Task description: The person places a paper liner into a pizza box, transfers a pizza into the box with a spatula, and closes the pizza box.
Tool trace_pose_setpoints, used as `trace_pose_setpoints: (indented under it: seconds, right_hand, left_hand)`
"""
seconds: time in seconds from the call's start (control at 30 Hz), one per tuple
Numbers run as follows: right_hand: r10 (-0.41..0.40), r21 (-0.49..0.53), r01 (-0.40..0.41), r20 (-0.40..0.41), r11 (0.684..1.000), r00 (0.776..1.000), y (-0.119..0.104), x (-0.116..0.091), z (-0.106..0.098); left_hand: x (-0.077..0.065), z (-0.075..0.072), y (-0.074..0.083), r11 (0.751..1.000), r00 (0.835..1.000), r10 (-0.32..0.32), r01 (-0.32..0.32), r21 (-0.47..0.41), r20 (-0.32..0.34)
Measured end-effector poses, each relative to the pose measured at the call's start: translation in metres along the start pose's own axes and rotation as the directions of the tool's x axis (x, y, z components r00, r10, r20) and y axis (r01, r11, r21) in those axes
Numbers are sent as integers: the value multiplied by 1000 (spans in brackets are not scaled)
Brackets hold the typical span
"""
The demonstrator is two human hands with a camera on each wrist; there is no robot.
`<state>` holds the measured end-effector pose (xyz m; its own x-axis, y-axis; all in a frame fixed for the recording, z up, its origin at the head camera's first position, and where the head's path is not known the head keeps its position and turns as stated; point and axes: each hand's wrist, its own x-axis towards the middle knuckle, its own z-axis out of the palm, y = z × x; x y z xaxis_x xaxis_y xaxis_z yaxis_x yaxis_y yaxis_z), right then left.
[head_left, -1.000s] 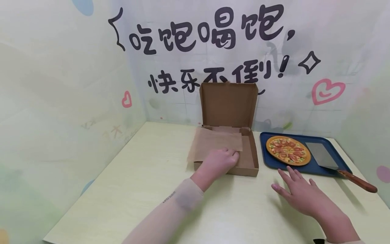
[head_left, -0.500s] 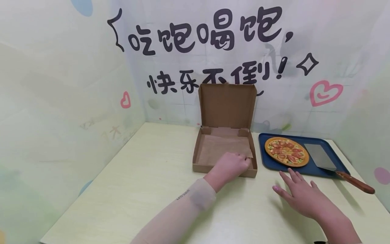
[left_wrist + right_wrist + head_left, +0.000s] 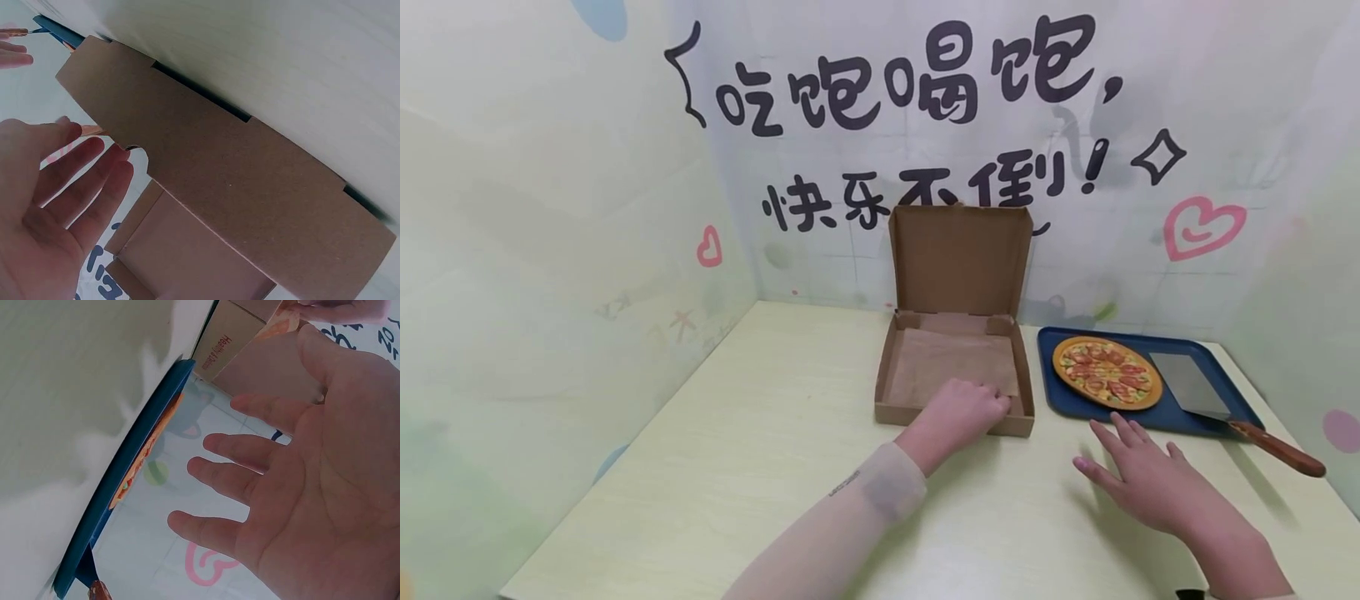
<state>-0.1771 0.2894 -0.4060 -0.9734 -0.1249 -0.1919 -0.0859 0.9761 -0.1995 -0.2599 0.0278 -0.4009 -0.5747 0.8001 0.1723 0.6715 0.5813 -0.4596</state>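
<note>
A cardboard pizza box (image 3: 895, 412) stands on the table with its lid (image 3: 961, 258) raised against the back wall. Inside lies a thin brown sheet of paper (image 3: 951, 358), flat over most of the box floor. My left hand (image 3: 958, 417) reaches over the front wall and pinches the sheet's near right corner between thumb and forefinger; the other fingers (image 3: 103, 212) spread loosely in the left wrist view. My right hand (image 3: 1153, 483) hovers above the table in front of the tray, fingers spread and holding nothing.
Right of the box is a blue tray (image 3: 1063, 406). It carries a pizza (image 3: 1107, 372) with red and green toppings and a metal pizza server (image 3: 1195, 383), whose wooden handle (image 3: 1285, 450) juts past the tray's front right corner. Printed walls enclose the table (image 3: 737, 433).
My left hand has drawn the paper sheet rightward, from hanging over the box's left wall to lying inside it, then shifted slightly back left. The right hand stays nearly still.
</note>
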Motion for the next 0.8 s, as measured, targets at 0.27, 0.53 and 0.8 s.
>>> trace_pose_setpoints:
  seconds: [0.27, 0.53, 0.8]
  right_hand:
    - [-7, -5, 7, -6, 1000, 1000, 3, -1, -7]
    - [-15, -18, 14, -26, 1000, 1000, 3, -2, -8]
    - [-11, -53, 7, -74, 999, 997, 8, -3, -14]
  left_hand:
    - [-12, -2, -5, 998, 999, -32, 31, -57, -9]
    - [-27, 0, -14, 987, 992, -119, 114, -114, -37]
    - [-48, 7, -34, 952, 971, -235, 220, -212, -47]
